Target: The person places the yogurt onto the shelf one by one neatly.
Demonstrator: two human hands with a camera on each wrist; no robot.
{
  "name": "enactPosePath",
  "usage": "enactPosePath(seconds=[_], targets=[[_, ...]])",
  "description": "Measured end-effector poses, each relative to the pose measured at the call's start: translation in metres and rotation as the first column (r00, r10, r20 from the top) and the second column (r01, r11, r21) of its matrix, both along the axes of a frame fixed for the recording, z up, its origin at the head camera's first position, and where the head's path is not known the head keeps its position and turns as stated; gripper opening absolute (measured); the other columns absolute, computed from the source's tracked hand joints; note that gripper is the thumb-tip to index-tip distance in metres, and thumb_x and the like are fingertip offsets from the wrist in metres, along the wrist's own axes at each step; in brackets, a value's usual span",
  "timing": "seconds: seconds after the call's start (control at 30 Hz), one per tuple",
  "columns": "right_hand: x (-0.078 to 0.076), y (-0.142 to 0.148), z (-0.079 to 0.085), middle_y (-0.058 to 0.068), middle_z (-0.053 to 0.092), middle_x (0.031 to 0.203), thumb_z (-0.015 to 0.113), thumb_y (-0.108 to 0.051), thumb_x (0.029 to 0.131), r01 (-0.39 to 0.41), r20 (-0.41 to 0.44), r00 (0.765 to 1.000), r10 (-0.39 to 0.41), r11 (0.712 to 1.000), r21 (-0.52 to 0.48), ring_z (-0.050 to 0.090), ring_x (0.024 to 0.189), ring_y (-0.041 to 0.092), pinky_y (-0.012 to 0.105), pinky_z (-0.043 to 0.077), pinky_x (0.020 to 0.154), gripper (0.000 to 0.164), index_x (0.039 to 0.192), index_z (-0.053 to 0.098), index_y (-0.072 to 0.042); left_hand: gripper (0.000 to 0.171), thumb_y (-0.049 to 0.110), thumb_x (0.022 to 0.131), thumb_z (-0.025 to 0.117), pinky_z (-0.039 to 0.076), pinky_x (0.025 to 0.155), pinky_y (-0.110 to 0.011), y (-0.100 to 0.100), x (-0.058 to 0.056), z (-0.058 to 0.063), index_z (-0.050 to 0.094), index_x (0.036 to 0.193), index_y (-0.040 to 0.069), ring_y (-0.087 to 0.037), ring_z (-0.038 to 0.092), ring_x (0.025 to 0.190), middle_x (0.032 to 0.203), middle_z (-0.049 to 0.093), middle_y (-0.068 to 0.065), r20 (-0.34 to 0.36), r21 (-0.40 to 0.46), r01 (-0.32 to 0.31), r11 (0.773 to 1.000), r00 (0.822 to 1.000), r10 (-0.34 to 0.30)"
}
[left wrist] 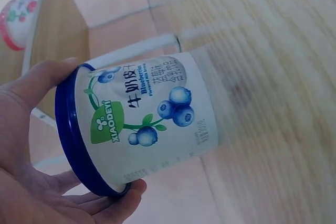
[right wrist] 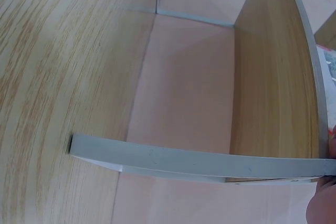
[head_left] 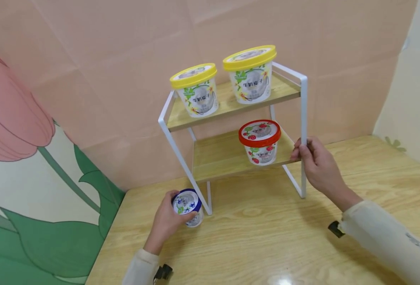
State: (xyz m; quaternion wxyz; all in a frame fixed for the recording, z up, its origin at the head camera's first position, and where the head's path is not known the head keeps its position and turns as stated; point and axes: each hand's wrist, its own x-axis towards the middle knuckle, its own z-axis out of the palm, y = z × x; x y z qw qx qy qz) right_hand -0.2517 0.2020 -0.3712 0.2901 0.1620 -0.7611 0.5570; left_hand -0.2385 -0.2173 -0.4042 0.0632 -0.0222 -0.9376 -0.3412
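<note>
My left hand (head_left: 168, 217) grips a white tub (left wrist: 152, 114) by its blue lid (left wrist: 79, 129); blueberries are printed on its side. This tub stands close beside the left foot of a two-tier shelf (head_left: 245, 168) with white metal legs and wood-look boards. At the other side, my right hand (head_left: 318, 164) grips the shelf's right front leg (head_left: 304, 118), level with the lower board. A red-lidded tub (head_left: 260, 142) sits on that board toward the right. Two yellow-lidded tubs, a left one (head_left: 197, 91) and a right one (head_left: 251, 75), stand on the top board.
The shelf stands on a wood-grain table (head_left: 252, 237) near its back edge. Behind it hangs a pinkish cloth backdrop (head_left: 124, 99). A panel with a printed tulip (head_left: 14, 111) borders the left side, and a pale wall (head_left: 413, 91) the right.
</note>
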Motion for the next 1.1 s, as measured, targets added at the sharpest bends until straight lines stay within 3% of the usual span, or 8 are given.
enactPosePath(seconds=[0.3, 0.37, 0.47, 0.57, 0.87, 1.0, 1.1], targets=[[0.000, -0.002, 0.003, -0.009, 0.060, 0.087, 0.040, -0.007, 0.106, -0.003, -0.005, 1.000, 0.003, 1.000, 0.001, 0.063, 0.079, -0.001, 0.010, 0.055, 0.075, 0.018, 0.110, 0.049, 0.007, 0.101, 0.031, 0.064, 0.095, 0.050, 0.098, -0.055, 0.000, 0.011, 0.009, 0.038, 0.145, 0.012, -0.036, 0.059, 0.121, 0.144, 0.053, -0.017, 0.022, -0.012, 0.020, 1.000, 1.000, -0.020], [0.000, -0.001, 0.003, -0.009, 0.060, 0.087, 0.040, -0.008, 0.106, 0.004, -0.005, 1.000, -0.004, 1.000, -0.002, 0.063, 0.078, -0.001, 0.009, 0.055, 0.075, 0.018, 0.110, 0.049, 0.007, 0.092, 0.033, 0.064, 0.094, 0.052, 0.093, -0.051, 0.002, 0.013, 0.011, 0.043, 0.138, 0.011, -0.033, 0.061, 0.115, 0.137, 0.058, -0.017, 0.031, -0.032, 0.025, 0.999, 0.999, -0.024], [0.000, -0.001, 0.003, -0.009, 0.060, 0.087, 0.040, -0.008, 0.106, 0.010, -0.005, 1.000, -0.010, 1.000, -0.006, 0.063, 0.078, -0.001, 0.009, 0.055, 0.075, 0.018, 0.110, 0.049, 0.008, 0.071, 0.034, 0.064, 0.094, 0.052, 0.081, -0.040, 0.003, 0.014, 0.015, 0.051, 0.115, 0.009, -0.026, 0.060, 0.100, 0.117, 0.062, -0.012, 0.050, -0.071, 0.029, 0.997, 0.998, -0.026], [0.000, 0.000, 0.002, -0.009, 0.060, 0.087, 0.040, -0.008, 0.106, 0.014, -0.006, 1.000, -0.014, 1.000, -0.002, 0.063, 0.078, -0.001, 0.009, 0.055, 0.075, 0.018, 0.110, 0.050, 0.007, 0.064, 0.035, 0.062, 0.095, 0.046, 0.071, -0.031, 0.005, 0.016, 0.018, 0.047, 0.095, 0.009, -0.021, 0.053, 0.087, 0.099, 0.056, -0.006, 0.068, -0.111, 0.047, 0.993, 0.997, -0.039], [0.000, 0.000, 0.000, -0.010, 0.060, 0.087, 0.040, -0.007, 0.106, 0.019, -0.015, 1.000, -0.019, 1.000, 0.000, 0.062, 0.079, -0.001, 0.009, 0.054, 0.075, 0.018, 0.111, 0.050, 0.008, 0.065, 0.043, 0.060, 0.095, 0.042, 0.067, -0.030, 0.008, 0.025, 0.026, 0.045, 0.085, 0.010, -0.020, 0.051, 0.083, 0.101, 0.055, -0.007, 0.093, -0.175, 0.141, 0.974, 0.988, -0.126], [0.000, -0.001, 0.000, -0.010, 0.060, 0.087, 0.041, -0.007, 0.106, 0.024, -0.017, 1.000, -0.024, 1.000, -0.001, 0.063, 0.078, -0.002, 0.008, 0.054, 0.075, 0.016, 0.109, 0.050, 0.006, 0.067, 0.048, 0.059, 0.094, 0.037, 0.061, -0.026, 0.012, 0.028, 0.027, 0.043, 0.080, 0.010, -0.017, 0.047, 0.074, 0.091, 0.052, -0.003, 0.062, -0.194, 0.214, 0.957, 0.977, -0.206], [-0.001, -0.002, 0.000, -0.010, 0.060, 0.087, 0.041, -0.007, 0.106, 0.027, -0.018, 0.999, -0.027, 1.000, -0.001, 0.063, 0.078, -0.002, 0.008, 0.054, 0.074, 0.015, 0.109, 0.051, 0.005, 0.068, 0.049, 0.057, 0.094, 0.036, 0.063, -0.024, 0.016, 0.030, 0.025, 0.041, 0.075, 0.011, -0.015, 0.050, 0.076, 0.090, 0.055, 0.000, 0.016, -0.200, 0.233, 0.952, 0.972, -0.234]])
